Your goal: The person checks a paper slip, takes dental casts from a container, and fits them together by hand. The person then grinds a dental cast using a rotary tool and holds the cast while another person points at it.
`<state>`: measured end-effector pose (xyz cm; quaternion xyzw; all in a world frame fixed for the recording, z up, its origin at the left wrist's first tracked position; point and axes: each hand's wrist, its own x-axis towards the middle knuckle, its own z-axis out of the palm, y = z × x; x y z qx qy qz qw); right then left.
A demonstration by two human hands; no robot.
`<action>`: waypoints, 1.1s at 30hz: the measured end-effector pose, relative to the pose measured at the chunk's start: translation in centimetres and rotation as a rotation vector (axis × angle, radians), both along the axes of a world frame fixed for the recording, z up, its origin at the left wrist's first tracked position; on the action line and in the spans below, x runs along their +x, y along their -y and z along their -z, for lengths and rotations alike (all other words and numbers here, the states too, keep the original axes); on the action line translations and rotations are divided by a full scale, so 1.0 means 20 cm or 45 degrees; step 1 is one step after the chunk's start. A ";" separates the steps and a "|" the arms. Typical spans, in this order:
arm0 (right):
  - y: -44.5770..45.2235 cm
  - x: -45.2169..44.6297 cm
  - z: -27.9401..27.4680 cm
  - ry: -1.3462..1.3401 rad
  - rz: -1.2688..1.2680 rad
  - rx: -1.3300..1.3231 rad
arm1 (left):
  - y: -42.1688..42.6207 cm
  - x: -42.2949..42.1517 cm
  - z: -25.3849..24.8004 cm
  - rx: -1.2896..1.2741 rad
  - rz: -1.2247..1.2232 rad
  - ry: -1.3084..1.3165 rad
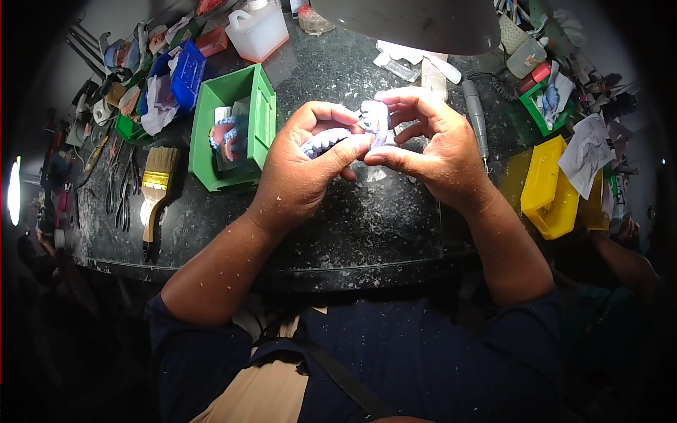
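Under the lamp, my left hand (310,155) holds a bluish dental cast (323,142) with a row of teeth, its fingers wrapped round it. My right hand (437,144) has its thumb and fingers on a second pale blue dental piece (376,121), which stands more upright. The two pieces are close together between my hands; whether they touch is hard to tell. White dust speckles both hands and forearms.
A green bin (265,116) with dental models stands left of my hands, a brush (159,180) beyond it. A handpiece (476,116) and yellow bin (553,197) lie right. A lamp (416,21) hangs above. A blue bin (189,70) and white jug (257,32) stand back left.
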<state>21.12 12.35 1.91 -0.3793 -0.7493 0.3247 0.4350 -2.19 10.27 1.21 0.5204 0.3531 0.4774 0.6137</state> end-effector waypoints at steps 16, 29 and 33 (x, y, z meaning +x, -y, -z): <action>0.01 -0.02 0.03 -0.085 0.031 0.333 | 0.02 0.00 0.00 -0.037 -0.044 -0.084; 0.02 0.03 0.03 -0.084 0.236 0.496 | 0.05 0.01 0.06 0.364 -0.147 -0.305; 0.02 0.05 0.01 -0.056 0.225 0.471 | 0.08 0.03 0.02 0.345 -0.111 -0.282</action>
